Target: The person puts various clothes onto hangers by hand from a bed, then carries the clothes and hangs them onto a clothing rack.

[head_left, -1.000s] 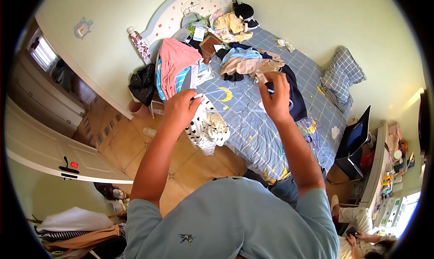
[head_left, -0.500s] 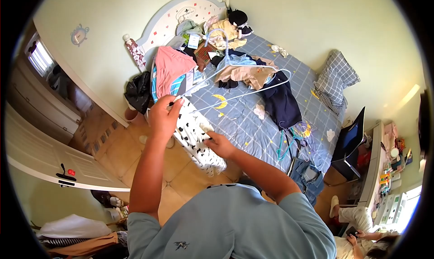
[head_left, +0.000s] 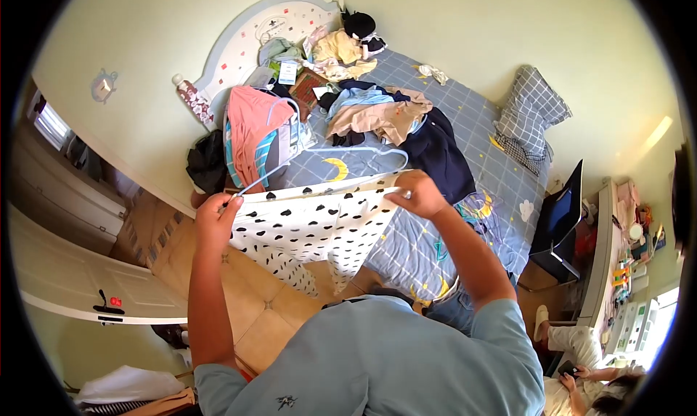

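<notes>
A pair of white pants with black heart shapes (head_left: 312, 223) is stretched wide between my two hands, its legs hanging down over the floor. My left hand (head_left: 215, 223) is closed on the left end of the waistband and on the corner of a light blue hanger (head_left: 356, 149). At the other end, my right hand (head_left: 420, 194) pinches the waistband near the hanger's right corner. The hanger lies along the waist opening, its hook pointing away from me over the pink garment (head_left: 254, 122) on the bed.
The bed (head_left: 465, 104) has a blue checked sheet and bears piled clothes, among them a beige garment (head_left: 385, 115) and a dark navy one (head_left: 444, 155). A checked pillow (head_left: 534, 115) leans by the wall. A white door (head_left: 94, 260) stands at left. Another person (head_left: 573, 343) sits at lower right holding a phone.
My right hand has moved up and right to the waistband, spreading the pants open. The hanger has come lower, its hook shifting left, and my left hand has dropped lower and left.
</notes>
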Demonstrator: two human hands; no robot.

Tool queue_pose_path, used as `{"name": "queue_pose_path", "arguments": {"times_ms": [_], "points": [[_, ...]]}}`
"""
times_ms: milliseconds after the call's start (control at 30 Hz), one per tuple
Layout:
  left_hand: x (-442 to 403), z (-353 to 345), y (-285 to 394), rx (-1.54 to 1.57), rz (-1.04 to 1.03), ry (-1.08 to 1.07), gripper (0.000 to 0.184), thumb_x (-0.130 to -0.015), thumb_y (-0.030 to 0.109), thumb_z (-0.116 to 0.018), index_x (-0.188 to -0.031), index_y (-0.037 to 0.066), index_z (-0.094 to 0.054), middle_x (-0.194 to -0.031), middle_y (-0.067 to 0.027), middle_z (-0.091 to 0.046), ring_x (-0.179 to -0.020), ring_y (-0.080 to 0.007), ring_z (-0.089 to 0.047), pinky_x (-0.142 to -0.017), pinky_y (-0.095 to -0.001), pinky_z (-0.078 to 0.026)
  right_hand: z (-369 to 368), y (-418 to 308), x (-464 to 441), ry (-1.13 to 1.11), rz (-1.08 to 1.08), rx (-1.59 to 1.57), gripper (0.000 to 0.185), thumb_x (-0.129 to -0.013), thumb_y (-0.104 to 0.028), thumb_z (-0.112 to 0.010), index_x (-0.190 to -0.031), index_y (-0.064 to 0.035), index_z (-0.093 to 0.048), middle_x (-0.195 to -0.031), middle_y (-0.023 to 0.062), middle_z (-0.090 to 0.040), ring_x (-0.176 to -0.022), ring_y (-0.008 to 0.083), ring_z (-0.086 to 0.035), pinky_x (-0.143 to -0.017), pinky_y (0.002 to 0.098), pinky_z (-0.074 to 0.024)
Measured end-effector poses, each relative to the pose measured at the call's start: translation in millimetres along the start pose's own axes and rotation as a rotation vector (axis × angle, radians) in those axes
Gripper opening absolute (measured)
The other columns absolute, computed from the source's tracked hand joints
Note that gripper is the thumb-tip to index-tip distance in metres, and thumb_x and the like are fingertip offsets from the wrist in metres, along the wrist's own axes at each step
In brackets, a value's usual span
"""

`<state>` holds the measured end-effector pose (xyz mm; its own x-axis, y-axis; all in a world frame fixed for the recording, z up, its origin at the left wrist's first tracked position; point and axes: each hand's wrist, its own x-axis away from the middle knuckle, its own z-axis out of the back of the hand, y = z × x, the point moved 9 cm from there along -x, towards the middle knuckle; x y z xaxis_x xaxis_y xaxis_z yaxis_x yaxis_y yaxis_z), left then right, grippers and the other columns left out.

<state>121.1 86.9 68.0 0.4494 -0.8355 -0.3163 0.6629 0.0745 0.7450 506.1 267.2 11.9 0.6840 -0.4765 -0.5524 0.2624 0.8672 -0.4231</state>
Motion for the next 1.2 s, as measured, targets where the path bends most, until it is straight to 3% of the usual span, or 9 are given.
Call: {"name": "queue_pose_path", "arguments": {"times_ms": [267, 400, 467, 633, 833, 933, 1067, 1100, 1200], "points": [[-18, -66, 23, -0.078, -0.200, -0.132, 0.026, -0.088, 0.023, -0.073, -0.091, -0.003, -0.068, -0.076, -0.0092, -0.061, -0.068, -0.0155, -0.057, -0.063, -0.0291, -0.046, 38, 17, -31, -0.035, 0.140, -0.046, 0.025, -0.076, -0.020, -0.079, -0.077, -0.0044, -0.059, -0.077, 0.0138, -0.060, -0.076, 0.0366, -0.059, -0.070, 0.0444, -0.0464], [-32, -78, 38, 0.089, -0.154, -0.057, 0.021, -0.088, 0.017, -0.073, -0.092, -0.003, -0.069, -0.081, -0.0081, -0.065, -0.072, -0.0139, -0.060, -0.065, -0.0286, -0.047, 67, -2, -50, 0.180, 0.150, -0.001, 0.033, -0.075, -0.012, -0.078, -0.103, -0.0047, -0.062, -0.102, 0.0125, -0.062, -0.099, 0.0348, -0.060, -0.085, 0.0401, -0.0470], [-34, -77, 39, 0.066, -0.158, -0.077, 0.020, -0.088, 0.016, -0.073, -0.092, -0.003, -0.069, -0.082, -0.0069, -0.066, -0.074, -0.0134, -0.059, -0.067, -0.0282, -0.047, 70, 25, -48, 0.229, -0.020, -0.009, 0.043, -0.076, -0.016, -0.079, -0.112, -0.0018, -0.061, -0.107, 0.0159, -0.063, -0.104, 0.0370, -0.059, -0.090, 0.0412, -0.0478], [-38, -73, 32, 0.103, -0.116, -0.040, 0.018, -0.090, 0.015, -0.071, -0.090, -0.003, -0.068, -0.079, -0.0073, -0.063, -0.072, -0.0147, -0.058, -0.067, -0.0287, -0.045, 6, 68, -31, -0.176, -0.221, -0.209, 0.024, -0.090, -0.024, -0.068, -0.096, -0.0006, -0.064, -0.085, 0.0203, -0.063, -0.081, 0.0417, -0.061, -0.072, 0.0440, -0.0496], [-56, -49, 14, -0.027, -0.300, 0.151, 0.016, -0.092, 0.014, -0.069, -0.088, -0.002, -0.066, -0.078, -0.0058, -0.052, -0.074, -0.0152, -0.054, -0.065, -0.0305, -0.043, 0, 49, -67, 0.040, -0.207, -0.183, 0.015, -0.091, -0.016, -0.067, -0.088, -0.0019, -0.064, -0.076, 0.0177, -0.061, -0.069, 0.0380, -0.060, -0.060, 0.0398, -0.0479], [-70, -30, -9, 0.193, -0.266, 0.250, 0.017, -0.092, 0.014, -0.068, -0.087, -0.001, -0.066, -0.086, -0.0056, -0.054, -0.077, -0.0156, -0.054, -0.069, -0.0287, -0.044, -8, 38, -96, 0.061, -0.193, -0.146, 0.015, -0.090, -0.016, -0.068, -0.087, -0.0017, -0.064, -0.075, 0.0166, -0.061, -0.066, 0.0361, -0.060, -0.059, 0.0383, -0.0472], [-85, -8, -109, 0.645, -0.026, 0.388, 0.035, -0.091, 0.010, -0.067, -0.123, 0.000, -0.057, -0.114, -0.0050, -0.058, -0.102, -0.0147, -0.055, -0.093, -0.0294, -0.045, -32, 15, -140, 0.064, -0.192, -0.132, 0.015, -0.090, -0.015, -0.068, -0.087, -0.0011, -0.064, -0.074, 0.0156, -0.060, -0.063, 0.0341, -0.058, -0.057, 0.0372, -0.0456], [-88, -6, -134, 0.681, 0.037, 0.356, 0.056, -0.090, 0.010, -0.068, -0.139, 0.002, -0.043, -0.129, -0.0061, -0.054, -0.116, -0.0166, -0.052, -0.103, -0.0314, -0.041, -42, 11, -153, 0.049, -0.211, -0.128, 0.015, -0.090, -0.015, -0.068, -0.088, -0.0011, -0.064, -0.073, 0.0153, -0.060, -0.063, 0.0338, -0.058, -0.057, 0.0370, -0.0455], [-90, -24, -219, 0.708, 0.176, 0.207, 0.064, -0.085, 0.013, -0.074, -0.140, 0.000, -0.043, -0.131, -0.0083, -0.054, -0.119, -0.0186, -0.052, -0.104, -0.0328, -0.042, -72, -9, -194, 0.023, -0.262, -0.139, 0.015, -0.091, -0.015, -0.068, -0.089, -0.0009, -0.064, -0.073, 0.0147, -0.060, -0.062, 0.0317, -0.058, -0.057, 0.0355, -0.0450]]}}
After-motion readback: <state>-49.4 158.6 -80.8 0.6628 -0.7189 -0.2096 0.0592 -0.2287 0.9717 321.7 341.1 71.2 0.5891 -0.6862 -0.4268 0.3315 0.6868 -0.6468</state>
